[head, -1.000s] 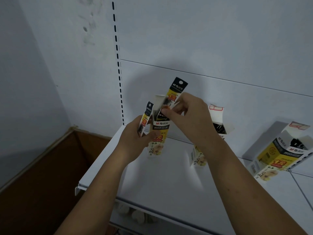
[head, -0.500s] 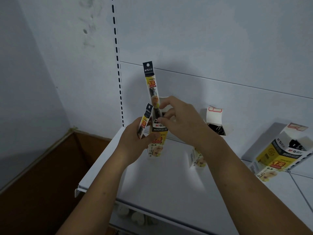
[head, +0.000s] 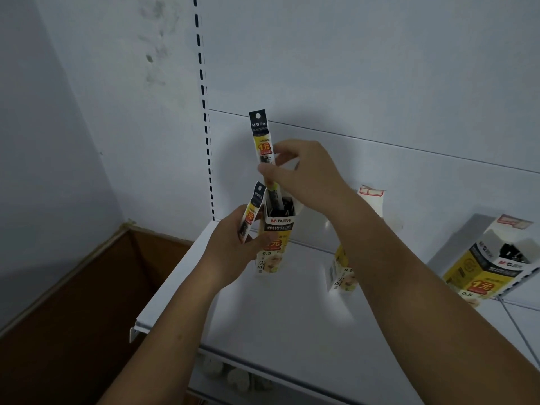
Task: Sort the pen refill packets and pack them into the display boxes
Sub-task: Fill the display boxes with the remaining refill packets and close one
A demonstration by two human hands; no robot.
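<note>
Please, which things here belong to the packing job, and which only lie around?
Job: right hand, raised packet, left hand, second packet, held box, middle box, right box.
Lying about: brown carton, round things under the shelf.

"M&G" on packet (head: 261,133), "0.5" on box (head: 274,244)

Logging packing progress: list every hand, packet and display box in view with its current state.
right hand: pinches the tall packet.
tall packet: upright, lower end inside the held box.
left hand: grips the second packet against the held box.
second packet: outside the box, tilted.
held box: upright, top open.
middle box: flap up, partly hidden by the forearm.
right box: leaning, top open.
</note>
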